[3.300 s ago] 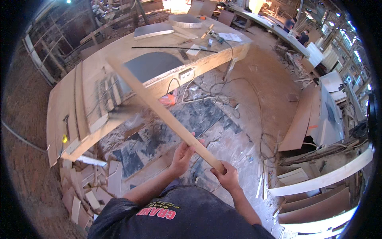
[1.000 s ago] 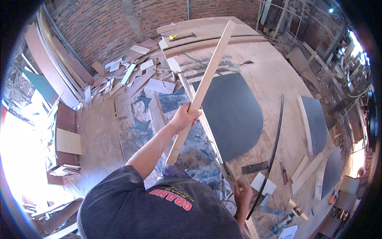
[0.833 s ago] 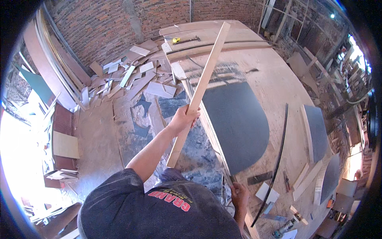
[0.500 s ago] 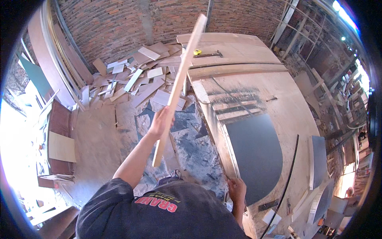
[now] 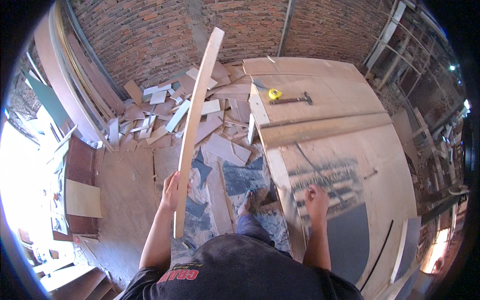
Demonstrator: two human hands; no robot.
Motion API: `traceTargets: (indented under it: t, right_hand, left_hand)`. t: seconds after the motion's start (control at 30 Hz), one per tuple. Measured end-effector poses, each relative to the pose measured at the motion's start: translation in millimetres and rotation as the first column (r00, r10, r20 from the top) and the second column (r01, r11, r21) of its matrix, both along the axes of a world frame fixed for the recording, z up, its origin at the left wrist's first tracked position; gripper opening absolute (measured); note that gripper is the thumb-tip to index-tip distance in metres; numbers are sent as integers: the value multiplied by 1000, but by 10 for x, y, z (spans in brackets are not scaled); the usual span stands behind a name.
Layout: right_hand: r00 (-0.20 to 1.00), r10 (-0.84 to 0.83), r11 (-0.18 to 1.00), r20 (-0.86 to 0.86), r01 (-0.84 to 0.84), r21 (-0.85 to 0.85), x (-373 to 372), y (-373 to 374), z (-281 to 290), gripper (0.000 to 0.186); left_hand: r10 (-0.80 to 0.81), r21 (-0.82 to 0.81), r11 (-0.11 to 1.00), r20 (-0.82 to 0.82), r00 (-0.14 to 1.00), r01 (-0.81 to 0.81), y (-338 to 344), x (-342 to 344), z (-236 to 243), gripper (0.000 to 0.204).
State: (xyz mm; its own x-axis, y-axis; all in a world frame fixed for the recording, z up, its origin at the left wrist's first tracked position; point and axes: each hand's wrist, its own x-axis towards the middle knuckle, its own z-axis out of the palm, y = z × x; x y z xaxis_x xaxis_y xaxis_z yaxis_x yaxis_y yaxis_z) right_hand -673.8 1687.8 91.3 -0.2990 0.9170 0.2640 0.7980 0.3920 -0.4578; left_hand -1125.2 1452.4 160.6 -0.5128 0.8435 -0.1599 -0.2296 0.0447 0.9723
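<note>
A long, pale strip of wood (image 5: 196, 115) stands tilted in my left hand (image 5: 171, 191), which grips it low down. The strip's top end rises past the scrap pile in front of the brick wall. My right hand (image 5: 316, 202) hovers over the workbench (image 5: 370, 102), its fingers curled in; whatever they may hold is hidden. Close under that hand lie slatted, dust-blackened gaps (image 5: 325, 175) and a dark grey panel (image 5: 345, 235). Farther up the bench are a hammer (image 5: 292, 100) and a yellow tape measure (image 5: 275, 94).
Board offcuts (image 5: 215, 100) are heaped against the brick wall (image 5: 250, 30). Tall sheets (image 5: 65, 70) lean at the left. A thin black strip (image 5: 381, 245) lies along the bench's right side. Dark scraps (image 5: 201, 167) and a plank (image 5: 218, 197) lie on the dusty floor.
I have moved forward along the bench. The wood strip has swung left and stands more upright in my left hand. My right hand has left the bench edge and is farther up.
</note>
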Motion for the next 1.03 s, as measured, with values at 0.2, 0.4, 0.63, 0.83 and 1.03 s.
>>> traceTargets:
  t: [0.2, 0.4, 0.63, 0.83, 1.03]
  right_hand:
    - [988, 153, 987, -20, -151, 51, -1787, 2585, -31, 35]
    - [900, 316, 944, 300, -331, 2, -3263, 4315, -413, 61]
    - [873, 135, 988, 468, -155, 4, -3652, 4841, -1117, 56]
    - [620, -117, 894, -776, -275, -355, -3749, 3977, 29, 63]
    - [294, -308, 817, -905, -406, -410, -3866, 2585, 849, 84]
  left_hand:
    - [18, -110, 994, 19, 1000, -16, 984, -474, 70, 53]
    - [25, -180, 983, -18, 1000, -28, 1782, -916, 100, 50]
    - [-124, -188, 975, -8, 992, 121, 2824, -1614, 133, 33]
    - [-405, -258, 904, -253, 879, 342, 3983, -2071, 457, 18]
    - [-746, -53, 664, 10, 666, 746, 5124, -2104, 611, 48]
